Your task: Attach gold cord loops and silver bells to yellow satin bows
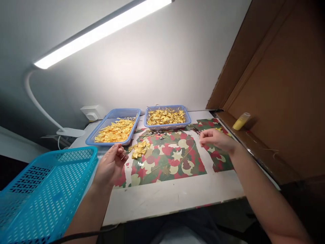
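My left hand is pinched around a thin cord, close to a small pile of yellow ribbon bows. To the right, my right hand is raised above the camouflage mat, thumb and fingers pressed together. A faint thin strand stretches across the mat toward its fingertips; whether they grip it is too fine to tell. Several small silver bells and thin gold ties lie behind the mat's middle.
Yellow pieces fill a blue basket at the back left; another blue basket holds gold bows. A turquoise basket stands left. A white lamp, a yellow container and a cardboard wall flank the table.
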`<state>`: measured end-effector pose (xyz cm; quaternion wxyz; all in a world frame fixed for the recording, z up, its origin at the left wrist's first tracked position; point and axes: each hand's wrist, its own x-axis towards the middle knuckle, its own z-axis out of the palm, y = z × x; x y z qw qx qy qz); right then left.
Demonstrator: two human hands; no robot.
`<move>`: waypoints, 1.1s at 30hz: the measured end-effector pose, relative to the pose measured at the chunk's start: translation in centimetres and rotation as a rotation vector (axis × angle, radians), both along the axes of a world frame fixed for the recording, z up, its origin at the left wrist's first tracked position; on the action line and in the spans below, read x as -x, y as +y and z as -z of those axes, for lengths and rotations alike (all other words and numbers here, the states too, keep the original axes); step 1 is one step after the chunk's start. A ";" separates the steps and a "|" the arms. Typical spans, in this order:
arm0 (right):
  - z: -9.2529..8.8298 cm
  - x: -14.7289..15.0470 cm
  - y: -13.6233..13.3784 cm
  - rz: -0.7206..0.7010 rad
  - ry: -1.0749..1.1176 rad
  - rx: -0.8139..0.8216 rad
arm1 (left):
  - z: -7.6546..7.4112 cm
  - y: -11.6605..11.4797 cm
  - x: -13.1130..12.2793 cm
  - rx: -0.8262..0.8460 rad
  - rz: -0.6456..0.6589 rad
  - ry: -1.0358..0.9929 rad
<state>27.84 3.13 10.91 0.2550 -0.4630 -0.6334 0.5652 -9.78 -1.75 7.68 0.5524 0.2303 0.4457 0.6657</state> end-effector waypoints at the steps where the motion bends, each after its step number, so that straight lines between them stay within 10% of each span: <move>1: -0.9 -0.3 0.1 -0.007 -0.041 -0.015 | 0.6 -0.4 0.3 0.026 0.016 0.021; 8: -7.9 -2.4 0.5 -0.168 -0.484 -0.173 | 3.9 -3.0 2.0 0.042 0.079 0.256; 17: -16.6 -4.0 -1.6 0.110 -0.929 -0.579 | 4.0 -5.2 2.4 -0.138 0.365 1.025; 33: -29.2 -4.2 -3.0 0.467 -1.151 -1.068 | 5.5 -2.0 -2.5 -0.266 0.425 1.470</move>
